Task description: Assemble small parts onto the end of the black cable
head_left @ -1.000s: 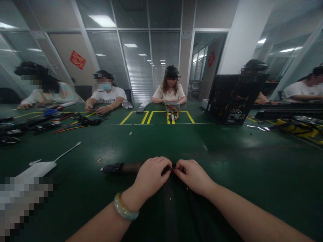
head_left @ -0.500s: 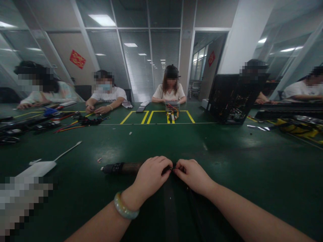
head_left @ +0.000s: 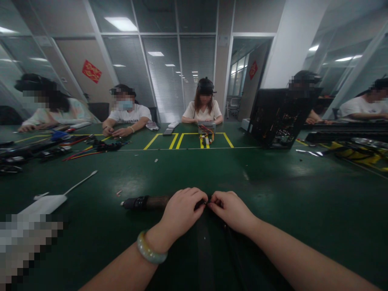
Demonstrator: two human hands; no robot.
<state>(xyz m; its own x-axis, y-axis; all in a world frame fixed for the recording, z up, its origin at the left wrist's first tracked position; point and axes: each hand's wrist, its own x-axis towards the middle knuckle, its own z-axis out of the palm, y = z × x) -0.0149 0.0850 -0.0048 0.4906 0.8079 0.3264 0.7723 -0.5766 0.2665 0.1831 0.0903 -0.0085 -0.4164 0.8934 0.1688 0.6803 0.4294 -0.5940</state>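
Observation:
My left hand [head_left: 183,210], with a bangle [head_left: 150,248] on its wrist, is closed around a small dark piece that I cannot make out. Fingertips of my right hand [head_left: 232,210] are pinched close beside it, at the same small dark spot. What they pinch is hidden. A dark cylindrical tool [head_left: 145,203] lies on the green table [head_left: 136,171], its tip pointing left and its other end hidden behind my left hand. Below my right hand a dark strip or cable, hard to make out, runs toward the near edge.
A white object with a thin stem [head_left: 45,203] lies at the left. Cables [head_left: 87,147] are heaped at the back left. A black computer case [head_left: 273,117] stands at the back right, near yellow-and-black items [head_left: 360,155]. Several people sit across the table.

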